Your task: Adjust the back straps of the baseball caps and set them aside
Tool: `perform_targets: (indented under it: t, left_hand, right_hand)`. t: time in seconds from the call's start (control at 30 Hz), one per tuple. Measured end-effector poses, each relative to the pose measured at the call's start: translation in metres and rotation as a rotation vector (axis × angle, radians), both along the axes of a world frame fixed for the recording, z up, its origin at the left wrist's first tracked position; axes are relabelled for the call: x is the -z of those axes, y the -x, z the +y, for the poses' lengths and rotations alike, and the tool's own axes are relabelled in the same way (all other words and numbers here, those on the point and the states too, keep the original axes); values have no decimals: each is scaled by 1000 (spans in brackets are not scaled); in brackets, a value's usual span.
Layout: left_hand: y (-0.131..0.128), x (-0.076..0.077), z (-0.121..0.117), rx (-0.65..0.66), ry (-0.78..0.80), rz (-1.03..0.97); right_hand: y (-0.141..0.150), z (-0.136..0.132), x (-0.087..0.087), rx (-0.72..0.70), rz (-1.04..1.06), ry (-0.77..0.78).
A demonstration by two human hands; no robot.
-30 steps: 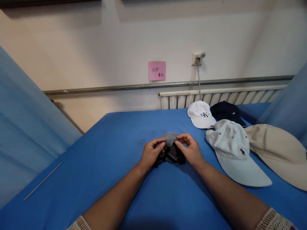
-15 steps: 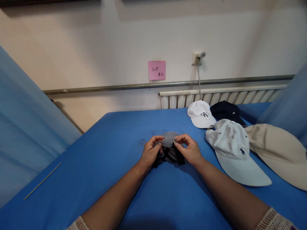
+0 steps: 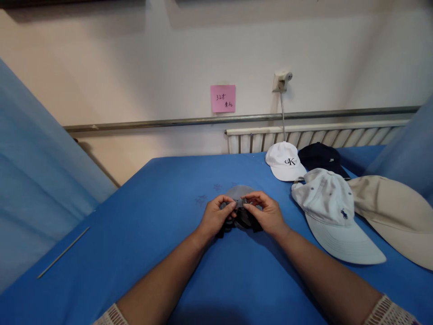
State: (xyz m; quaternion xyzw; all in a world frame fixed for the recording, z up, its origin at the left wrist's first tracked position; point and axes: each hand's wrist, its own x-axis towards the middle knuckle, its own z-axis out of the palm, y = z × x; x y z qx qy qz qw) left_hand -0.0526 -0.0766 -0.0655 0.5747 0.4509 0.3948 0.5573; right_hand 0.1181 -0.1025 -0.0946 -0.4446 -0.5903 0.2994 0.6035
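A small grey cap (image 3: 241, 191) with black inner bands lies on the blue-covered table in front of me, its back strap (image 3: 239, 204) toward me. My left hand (image 3: 215, 217) pinches the strap's left part between thumb and fingertips. From the other side, my right hand (image 3: 268, 215) grips the strap's right part, with thumb and index finger close to those of the left. The fingers cover much of the strap, so I cannot tell whether its two ends are joined. Black bands hang below the hands.
To the right lie a white cap (image 3: 284, 159), a dark navy cap (image 3: 321, 155), a pale cap with a small emblem (image 3: 329, 203) and a beige cap (image 3: 395, 203). A thin stick (image 3: 63, 253) rests at left. Behind the table (image 3: 135, 216) are a metal rail (image 3: 169, 122) and a radiator (image 3: 314, 135).
My hands have drawn slightly closer together on the strap, the left one shifting right. The view has shifted a little; the other caps stay in place.
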Motion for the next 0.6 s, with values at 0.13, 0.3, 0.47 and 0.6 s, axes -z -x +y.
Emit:
perform_targets:
  t: [0.13, 0.3, 0.47, 0.6]
  left_hand:
    - [1, 2, 1, 38, 78, -53]
    - [1, 1, 0, 73, 165, -154]
    - [2, 0, 1, 63, 208, -198]
    - [2, 0, 1, 73, 227, -217]
  right_hand:
    - [4, -3, 1, -14, -25, -28]
    - [3, -2, 0, -62, -42, -66]
    - [-2, 0, -4, -59, -98, -108]
    - [-2, 0, -4, -46, -91, -38]
